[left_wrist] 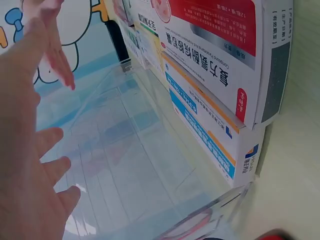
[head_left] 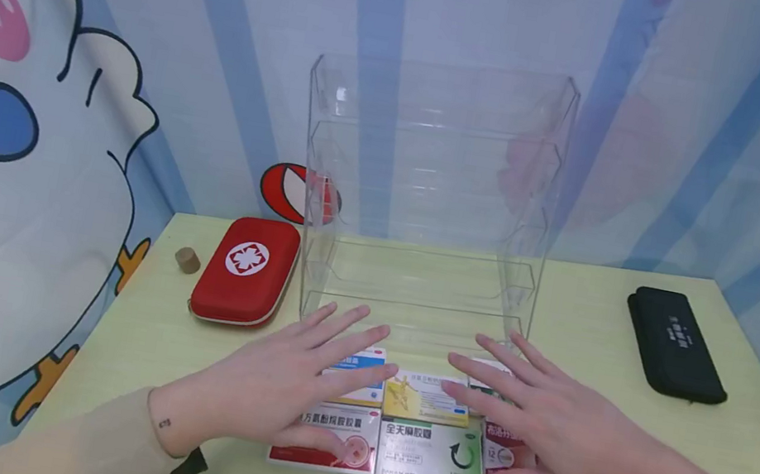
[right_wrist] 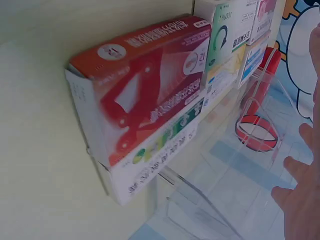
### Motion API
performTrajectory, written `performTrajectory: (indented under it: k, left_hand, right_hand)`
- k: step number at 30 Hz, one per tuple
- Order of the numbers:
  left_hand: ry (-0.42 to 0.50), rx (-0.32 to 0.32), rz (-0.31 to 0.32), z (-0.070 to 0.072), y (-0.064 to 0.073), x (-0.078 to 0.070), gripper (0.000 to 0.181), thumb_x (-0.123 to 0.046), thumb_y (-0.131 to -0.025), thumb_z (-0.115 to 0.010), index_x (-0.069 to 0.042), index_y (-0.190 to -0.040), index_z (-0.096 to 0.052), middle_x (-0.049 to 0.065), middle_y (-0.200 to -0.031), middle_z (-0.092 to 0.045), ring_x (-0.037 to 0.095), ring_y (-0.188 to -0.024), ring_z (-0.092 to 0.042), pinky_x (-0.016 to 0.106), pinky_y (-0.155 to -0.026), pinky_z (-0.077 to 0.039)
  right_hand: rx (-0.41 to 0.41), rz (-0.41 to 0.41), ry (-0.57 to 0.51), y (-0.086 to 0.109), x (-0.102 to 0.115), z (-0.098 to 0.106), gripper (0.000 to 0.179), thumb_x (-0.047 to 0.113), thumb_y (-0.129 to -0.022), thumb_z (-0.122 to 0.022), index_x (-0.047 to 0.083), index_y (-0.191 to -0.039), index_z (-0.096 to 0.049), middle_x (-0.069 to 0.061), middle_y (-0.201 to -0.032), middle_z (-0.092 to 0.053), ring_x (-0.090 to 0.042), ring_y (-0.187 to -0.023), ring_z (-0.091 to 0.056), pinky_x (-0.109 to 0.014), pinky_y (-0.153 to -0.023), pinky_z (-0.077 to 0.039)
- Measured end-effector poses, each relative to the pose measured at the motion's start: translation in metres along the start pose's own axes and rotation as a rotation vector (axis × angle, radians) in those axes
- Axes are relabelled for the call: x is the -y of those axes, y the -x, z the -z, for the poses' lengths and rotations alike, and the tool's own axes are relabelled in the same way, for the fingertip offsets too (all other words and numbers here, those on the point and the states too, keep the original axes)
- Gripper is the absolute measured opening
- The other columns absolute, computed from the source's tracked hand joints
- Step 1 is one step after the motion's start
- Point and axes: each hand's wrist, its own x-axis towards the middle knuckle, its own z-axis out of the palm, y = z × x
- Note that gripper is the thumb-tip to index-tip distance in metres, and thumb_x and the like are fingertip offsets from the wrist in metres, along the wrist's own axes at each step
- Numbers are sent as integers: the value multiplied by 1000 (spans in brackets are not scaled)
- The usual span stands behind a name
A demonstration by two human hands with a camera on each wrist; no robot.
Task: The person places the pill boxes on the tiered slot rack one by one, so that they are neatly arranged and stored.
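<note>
A: Where are the six medicine boxes (head_left: 428, 456) being seen?
B: Just nearer than the clear acrylic rack (head_left: 433, 279), in two rows, long axes running left to right.
A: Nearer hand?
B: Neither is being favoured: the left end is being overlapped by the left hand (head_left: 295, 381), the right by the right hand (head_left: 559, 430). Both are being held wide open, fingers spread, nothing being gripped; contact cannot be told.

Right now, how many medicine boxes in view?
6. Near row, left to right: red-white, green-white, maroon; far row: blue-white, yellow-white, white with green. More could be hidden.
</note>
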Motion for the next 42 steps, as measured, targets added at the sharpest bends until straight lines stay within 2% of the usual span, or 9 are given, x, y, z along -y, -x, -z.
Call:
performTrajectory:
  k: [1,4,8,14,18,22,28,36,42]
  left_hand:
    - [-3,-20,14,-1,0,2,95,-74,-100,-62,-37,-177,-21,1,-188,-15,34,-174,-14,60,-140,-28]
    - [0,-106,81,-6,-2,10,94,-65,-101,-68,-32,-177,-24,4,-186,-22,34,-172,-23,56,-135,-38]
    - [68,-241,262,-17,-2,22,98,-51,-99,-78,-26,-177,-25,7,-184,-26,35,-169,-30,56,-126,-50]
    - [259,-390,592,-35,-2,41,109,-37,-95,-85,-24,-179,-16,9,-185,-21,34,-169,-28,61,-116,-57]
    - [395,-413,717,-47,-2,53,109,-37,-99,-80,-23,-180,-8,6,-187,-16,33,-171,-24,64,-120,-53]
    - [528,-429,759,-59,-4,62,111,-36,-100,-78,-33,-179,-1,1,-187,-18,30,-171,-27,61,-121,-53]
    - [688,-481,747,-76,-5,69,110,-26,-101,-78,-42,-177,1,-3,-185,-23,29,-166,-39,54,-122,-53]
    - [749,-494,748,-92,-8,68,106,-21,-103,-75,-42,-177,-1,-1,-185,-24,34,-165,-40,55,-119,-54]
    - [760,-509,754,-96,-7,70,102,-20,-105,-72,-44,-177,-4,4,-183,-30,37,-160,-47,56,-118,-55]
  right_hand:
    - [12,-30,-20,2,0,-1,102,76,-91,-73,29,-174,-36,0,-178,-41,-38,-162,-39,-33,-143,11]
    - [59,-153,-77,12,1,-6,100,75,-92,-74,33,-174,-35,2,-176,-44,-39,-161,-42,-44,-144,-16]
    - [113,-332,-144,29,0,-16,99,77,-90,-75,36,-172,-37,2,-173,-47,-34,-156,-49,-57,-119,-56]
    - [121,-519,-167,56,0,-34,97,84,-86,-73,33,-166,-49,-1,-161,-55,-25,-140,-60,-54,-108,-63]
    - [128,-634,-186,71,1,-41,100,87,-80,-75,30,-160,-57,-3,-151,-60,-22,-130,-61,-50,-98,-67]
    - [141,-744,-242,82,2,-46,103,86,-75,-81,24,-155,-60,-7,-145,-60,-23,-124,-62,-49,-94,-69]
    - [115,-818,-309,95,0,-55,94,79,-78,-85,19,-145,-61,-5,-141,-62,-23,-123,-65,-54,-98,-68]
    - [152,-901,-381,108,-1,-60,96,80,-74,-87,14,-140,-61,-3,-137,-66,-20,-122,-64,-45,-96,-67]
    - [165,-934,-404,113,1,-63,91,77,-73,-89,16,-136,-65,-3,-136,-68,-23,-125,-62,-50,-98,-66]
